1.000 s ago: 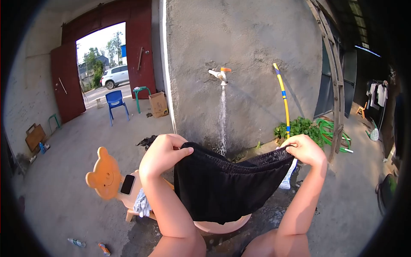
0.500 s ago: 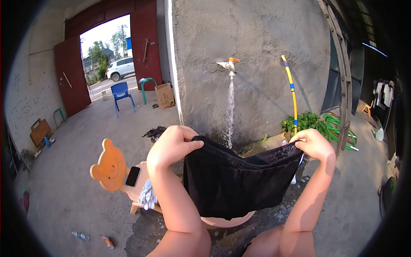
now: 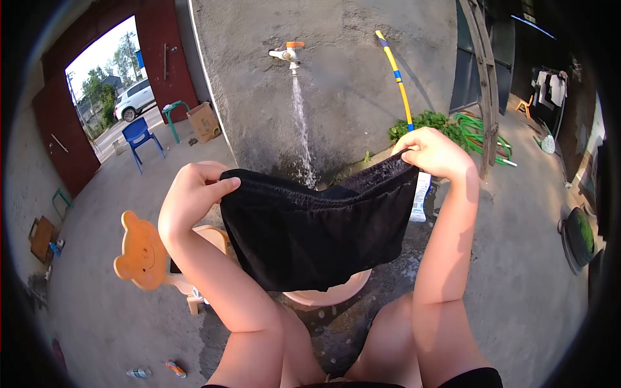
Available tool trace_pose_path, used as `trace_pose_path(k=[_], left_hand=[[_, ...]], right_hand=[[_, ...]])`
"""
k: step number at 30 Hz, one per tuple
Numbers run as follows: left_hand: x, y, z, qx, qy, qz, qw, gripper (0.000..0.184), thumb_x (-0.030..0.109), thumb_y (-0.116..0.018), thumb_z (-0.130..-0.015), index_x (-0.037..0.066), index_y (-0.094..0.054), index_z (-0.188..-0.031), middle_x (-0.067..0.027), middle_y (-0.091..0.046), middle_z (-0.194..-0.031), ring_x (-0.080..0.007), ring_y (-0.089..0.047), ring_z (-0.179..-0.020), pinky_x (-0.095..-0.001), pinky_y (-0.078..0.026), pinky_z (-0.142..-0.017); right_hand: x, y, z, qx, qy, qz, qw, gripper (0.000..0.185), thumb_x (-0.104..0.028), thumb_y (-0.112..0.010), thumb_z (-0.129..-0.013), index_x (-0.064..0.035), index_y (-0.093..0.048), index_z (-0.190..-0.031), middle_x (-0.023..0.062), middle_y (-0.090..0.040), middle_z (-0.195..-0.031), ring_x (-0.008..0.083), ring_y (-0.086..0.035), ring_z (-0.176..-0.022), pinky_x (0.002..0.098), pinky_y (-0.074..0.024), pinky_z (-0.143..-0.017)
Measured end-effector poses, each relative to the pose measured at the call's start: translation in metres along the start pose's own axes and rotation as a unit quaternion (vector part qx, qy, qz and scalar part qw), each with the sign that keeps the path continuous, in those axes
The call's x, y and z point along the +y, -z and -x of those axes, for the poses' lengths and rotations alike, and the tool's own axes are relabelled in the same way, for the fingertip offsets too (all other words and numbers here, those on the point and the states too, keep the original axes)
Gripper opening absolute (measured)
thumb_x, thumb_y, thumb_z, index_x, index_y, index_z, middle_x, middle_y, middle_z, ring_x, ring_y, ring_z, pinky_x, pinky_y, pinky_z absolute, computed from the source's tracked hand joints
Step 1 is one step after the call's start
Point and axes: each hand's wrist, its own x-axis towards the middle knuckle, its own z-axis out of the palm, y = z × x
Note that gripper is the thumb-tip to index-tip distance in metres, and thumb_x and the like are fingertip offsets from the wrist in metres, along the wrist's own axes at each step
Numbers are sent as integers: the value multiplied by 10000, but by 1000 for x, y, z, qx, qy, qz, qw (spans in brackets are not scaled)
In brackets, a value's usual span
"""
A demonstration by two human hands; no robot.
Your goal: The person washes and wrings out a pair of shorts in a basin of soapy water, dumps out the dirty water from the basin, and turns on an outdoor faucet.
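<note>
A pair of black shorts (image 3: 317,236) hangs spread out in front of me, its gathered elastic waistband at the top. My left hand (image 3: 193,194) pinches one end of the waistband between thumb and fingers. At the other end, my right hand (image 3: 436,154) grips the band and sits higher, so the shorts slant. Beneath the hem shows the rim of a pink basin (image 3: 330,297); the shorts hide most of it. Behind them, water (image 3: 299,119) pours from an orange-handled tap (image 3: 294,55) on the wall.
At left stands a small bear-backed chair (image 3: 143,253), with a dark phone partly hidden by my left arm. A yellow hose (image 3: 397,76), a white-and-blue packet (image 3: 420,199), green plants (image 3: 430,126) and a wooden ladder (image 3: 486,77) are at right. A bottle (image 3: 138,373) and a can (image 3: 175,369) lie on the floor.
The view has shifted, so the tap and wall appear further left and higher. Both hands still hold the shorts, which now tilt up more toward my right hand.
</note>
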Motion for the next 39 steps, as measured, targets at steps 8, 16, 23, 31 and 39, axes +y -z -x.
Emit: trace_pose_path(k=[8, 16, 23, 31, 39], left_hand=[[-4, 1, 0, 2, -7, 14, 1000, 230, 77, -696, -750, -115, -569, -748, -63, -535, -668, -126, -500, -561, -290, -408, -550], [-5, 1, -1, -6, -9, 26, 1000, 228, 71, -695, -749, -115, -564, -739, -63, -532, -668, -123, -499, -557, -296, -406, -542], [-6, -1, -1, 1, -14, 26, 1000, 244, 96, -685, -770, -110, -564, -725, -63, -519, -648, -119, -476, -554, -297, -401, -543], [-3, -19, -21, -11, -14, 7, 1000, 227, 187, -623, -853, -38, -625, -817, -6, -506, -625, -83, -424, -593, -266, -376, -556], [15, -36, -28, 41, -129, 10, 991, 254, 200, -591, -902, -53, -603, -918, 12, -518, -712, -60, -433, -693, -243, -392, -642]], right_hand=[[1, -3, 0, 17, 24, -28, 999, 194, -11, -536, -737, 3, -683, -862, 119, -671, -751, 177, -618, -708, 308, -474, -686], [4, -4, -2, 16, 30, -36, 999, 201, -10, -529, -733, 8, -682, -863, 118, -671, -743, 170, -616, -692, 306, -475, -672], [3, -5, -3, 15, 33, -31, 999, 210, 4, -521, -728, 12, -678, -868, 126, -673, -758, 182, -622, -701, 311, -479, -679], [-23, -33, -22, 112, 136, -28, 984, 276, -166, -424, -850, 37, -586, -947, 205, -626, -883, 337, -606, -895, 382, -456, -814], [-66, -52, -25, 182, 163, -89, 966, 380, -317, -685, -783, 42, -598, -872, 165, -598, -757, 212, -584, -719, 337, -472, -700]])
